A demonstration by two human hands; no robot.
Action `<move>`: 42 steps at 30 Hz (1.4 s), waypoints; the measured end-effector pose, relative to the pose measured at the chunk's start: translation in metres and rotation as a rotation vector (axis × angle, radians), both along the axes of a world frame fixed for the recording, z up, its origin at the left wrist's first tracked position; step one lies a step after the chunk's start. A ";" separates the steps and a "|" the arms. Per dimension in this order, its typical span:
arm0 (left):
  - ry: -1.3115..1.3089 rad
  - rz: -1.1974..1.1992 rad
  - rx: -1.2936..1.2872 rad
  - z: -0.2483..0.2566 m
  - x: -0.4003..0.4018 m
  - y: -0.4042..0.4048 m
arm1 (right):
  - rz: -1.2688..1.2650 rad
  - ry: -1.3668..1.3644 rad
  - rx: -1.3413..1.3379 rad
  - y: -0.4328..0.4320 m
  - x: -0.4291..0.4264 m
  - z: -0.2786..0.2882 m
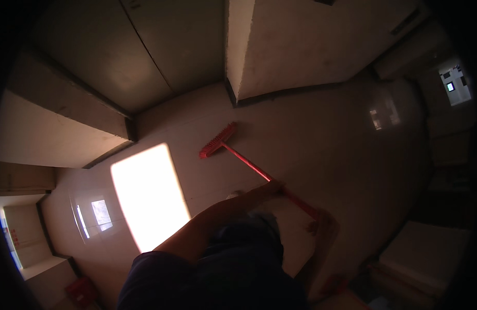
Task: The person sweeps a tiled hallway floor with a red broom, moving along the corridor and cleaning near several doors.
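A red push broom [246, 161] slants across the middle of the view, its bristled head resting on the tiled floor at the upper left end of the handle. My left hand [276, 186] grips the handle around its middle. Nearer its other end, my right hand [324, 224] is closed around the handle, lower and to the right. Shadow hides most of the fingers on both hands. My left forearm crosses in front of my dark shirt.
A wall corner [236, 91] with a dark skirting juts out beyond the broom head. Grey double doors [153, 58] stand at the upper left. Bright light falls on the floor at left. A red box [81, 291] lies lower left; a pale block-like object [420, 248] is lower right.
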State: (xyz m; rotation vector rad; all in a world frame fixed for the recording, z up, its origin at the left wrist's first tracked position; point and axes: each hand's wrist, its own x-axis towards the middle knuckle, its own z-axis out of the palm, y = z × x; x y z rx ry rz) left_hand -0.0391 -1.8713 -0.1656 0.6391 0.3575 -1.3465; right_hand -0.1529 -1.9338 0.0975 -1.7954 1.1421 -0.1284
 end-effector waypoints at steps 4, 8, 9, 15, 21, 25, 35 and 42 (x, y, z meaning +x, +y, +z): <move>0.239 0.012 -0.268 0.027 -0.025 -0.055 | -0.087 -0.075 -0.099 -0.025 -0.020 0.023; 0.281 0.010 -0.111 0.064 -0.030 -0.072 | -0.088 -0.087 -0.092 -0.058 -0.028 0.038; 0.318 0.006 -0.086 0.071 -0.026 -0.073 | -0.064 -0.086 -0.098 -0.067 -0.026 0.041; 0.339 0.185 -0.152 0.061 0.036 -0.042 | 0.302 -0.182 0.103 -0.101 0.043 0.017; 0.502 0.624 0.216 0.015 0.127 0.054 | 0.618 -0.286 0.424 -0.068 0.151 -0.063; 0.418 0.822 0.177 0.005 0.174 0.138 | 0.738 -0.265 0.490 -0.006 0.203 -0.107; 0.256 0.613 0.249 -0.013 0.251 0.190 | 0.538 -0.286 0.837 0.063 0.250 -0.135; -0.318 -0.094 0.196 -0.021 0.265 0.117 | 0.185 -0.100 0.559 0.001 0.213 -0.067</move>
